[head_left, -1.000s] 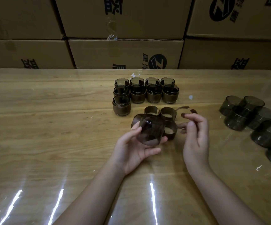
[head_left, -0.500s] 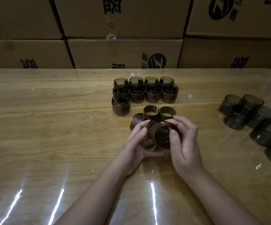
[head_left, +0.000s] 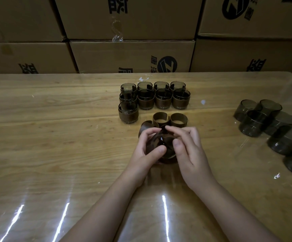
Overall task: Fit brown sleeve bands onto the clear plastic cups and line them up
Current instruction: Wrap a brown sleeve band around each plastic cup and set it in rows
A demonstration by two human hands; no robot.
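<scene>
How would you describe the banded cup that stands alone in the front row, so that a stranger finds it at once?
On the wooden table, before the stacked cardboard boxes, stands a block of banded cups. The wanted cup is at its near left corner. Only this one begins a third row, with no cup at its right.

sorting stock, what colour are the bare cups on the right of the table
Smoky dark grey and see-through: the bare cups show best in the head view.

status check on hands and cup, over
Left hand holds cup; right hand pinches brown band onto it. Loose bands just beyond fingers. Nothing in the way.
</scene>
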